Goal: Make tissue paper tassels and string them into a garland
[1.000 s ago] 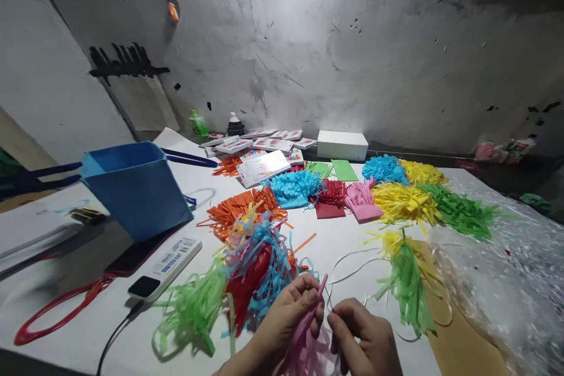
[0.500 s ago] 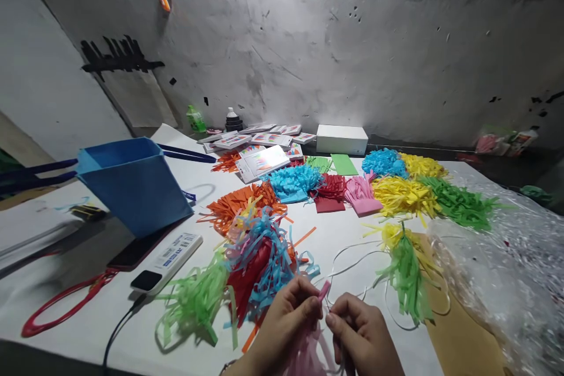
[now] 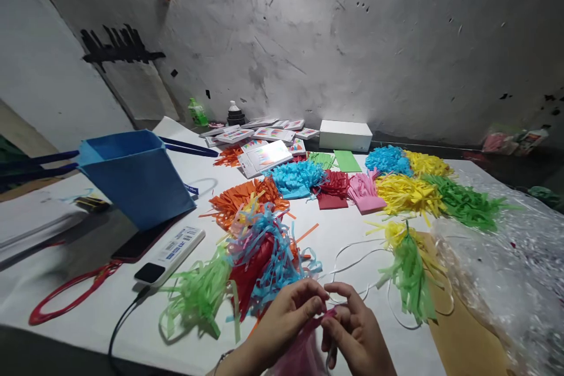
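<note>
A pink tissue tassel (image 3: 299, 353) hangs at the bottom centre, its twisted top pinched between both hands. My left hand (image 3: 288, 314) is closed on it from the left. On the right, my right hand (image 3: 352, 326) has its fingers closed at the twisted pink end, with white string near the fingertips. That white string (image 3: 359, 273) curves over the paper to a green tassel (image 3: 412, 276) and a yellow tassel (image 3: 394, 235). Just beyond my left hand lie blue fringe (image 3: 282, 264), red paper (image 3: 251, 264) and a light green tassel (image 3: 200, 291).
A blue paper holder (image 3: 136, 185) stands left, near a white power bank (image 3: 170, 255) and a red loop strap (image 3: 66, 299). Fringed paper bundles (image 3: 409, 194), flat packets (image 3: 267, 157) and a white box (image 3: 345, 136) lie behind. Clear plastic (image 3: 493, 282) covers the right side.
The pink tip that stuck up between my hands is now lower and tilted right. My right hand has moved in against it, its index finger reaching towards my left hand. The view has shifted slightly.
</note>
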Motion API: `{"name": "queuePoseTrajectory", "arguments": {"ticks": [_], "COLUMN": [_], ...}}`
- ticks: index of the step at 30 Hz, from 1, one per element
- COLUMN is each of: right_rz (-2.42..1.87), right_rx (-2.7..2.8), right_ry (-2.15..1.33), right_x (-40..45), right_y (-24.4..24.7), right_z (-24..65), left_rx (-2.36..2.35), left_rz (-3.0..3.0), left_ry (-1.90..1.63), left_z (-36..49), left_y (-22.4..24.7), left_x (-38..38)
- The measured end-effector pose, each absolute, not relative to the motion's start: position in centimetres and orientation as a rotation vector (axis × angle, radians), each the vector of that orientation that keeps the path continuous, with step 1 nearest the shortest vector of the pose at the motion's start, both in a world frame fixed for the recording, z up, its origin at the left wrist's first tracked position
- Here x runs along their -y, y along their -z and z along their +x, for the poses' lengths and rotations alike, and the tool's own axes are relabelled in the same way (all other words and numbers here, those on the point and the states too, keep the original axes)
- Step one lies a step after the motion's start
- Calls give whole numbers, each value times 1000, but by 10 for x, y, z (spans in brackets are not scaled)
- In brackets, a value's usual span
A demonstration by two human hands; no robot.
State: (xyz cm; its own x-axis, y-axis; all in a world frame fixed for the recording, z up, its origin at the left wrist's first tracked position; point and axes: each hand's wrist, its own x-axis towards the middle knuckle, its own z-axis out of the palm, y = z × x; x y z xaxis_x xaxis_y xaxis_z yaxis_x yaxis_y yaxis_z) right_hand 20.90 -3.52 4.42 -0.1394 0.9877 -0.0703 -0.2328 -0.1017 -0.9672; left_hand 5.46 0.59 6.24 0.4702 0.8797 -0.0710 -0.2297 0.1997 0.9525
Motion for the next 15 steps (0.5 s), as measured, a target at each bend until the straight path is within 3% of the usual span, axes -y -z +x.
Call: {"name": "queuePoseTrajectory", "arguments": {"ticks": [3, 7, 10, 13, 15], "right_rz": [-1082, -1192, -1198, -1250, -1394], "right_rx": [1184, 1421, 1720, 1956, 1929], "right_ry": [-1352, -1108, -840, -421, 82], "right_x": [38, 34, 26, 19, 16], "right_y": [-40, -36, -32, -31, -35], "right_z": [206, 203, 224, 287, 338], "left_rx": [-651, -913, -950, -931, -903], "left_rz": [981, 1373, 1315, 1075, 967], "left_ry": [-902, -1119, -1267, -1466, -1607], "left_z": [60, 58, 44, 20, 5], "left_y": [-61, -61, -64, -74, -81], "left_x": [-3, -1, -10, -27, -36]}}
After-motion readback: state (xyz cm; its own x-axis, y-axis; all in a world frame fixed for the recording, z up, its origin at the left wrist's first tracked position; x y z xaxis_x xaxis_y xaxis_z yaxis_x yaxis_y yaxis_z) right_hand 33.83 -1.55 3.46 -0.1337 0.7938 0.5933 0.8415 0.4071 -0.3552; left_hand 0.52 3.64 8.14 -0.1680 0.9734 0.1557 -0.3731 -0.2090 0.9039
